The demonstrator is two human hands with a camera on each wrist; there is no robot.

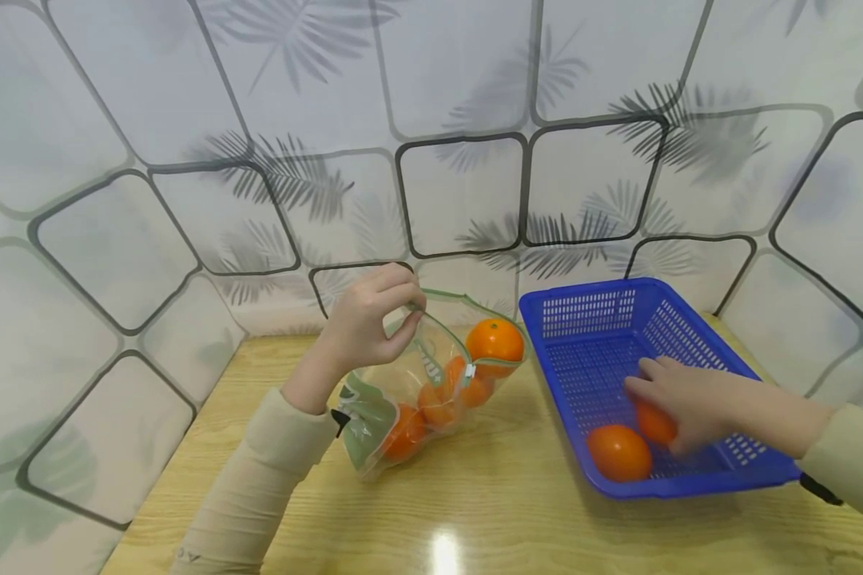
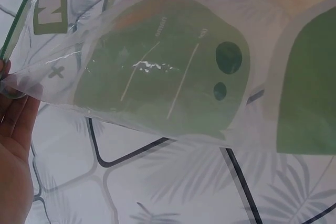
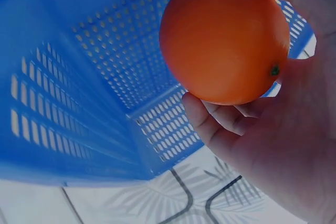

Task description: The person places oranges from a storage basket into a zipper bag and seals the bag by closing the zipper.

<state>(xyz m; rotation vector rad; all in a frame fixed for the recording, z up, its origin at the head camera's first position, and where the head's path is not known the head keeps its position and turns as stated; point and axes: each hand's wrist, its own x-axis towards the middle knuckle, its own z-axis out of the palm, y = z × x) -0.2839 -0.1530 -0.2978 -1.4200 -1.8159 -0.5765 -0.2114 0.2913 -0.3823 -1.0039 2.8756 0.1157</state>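
Observation:
My left hand pinches the green zip edge of a clear zip-lock bag with green printing, holding its mouth up. Inside the bag are several oranges, the topmost orange sitting near the opening. In the left wrist view, the bag's printed plastic spreads beside my left fingers. Over in the blue basket, my right hand grips an orange, its fingers curled around the fruit in the right wrist view. Another orange lies right beside it in the basket.
A light wooden table carries both the bag and the basket, which stand close together. Behind them and along both sides rises a patterned covering with leaf prints and dark lines.

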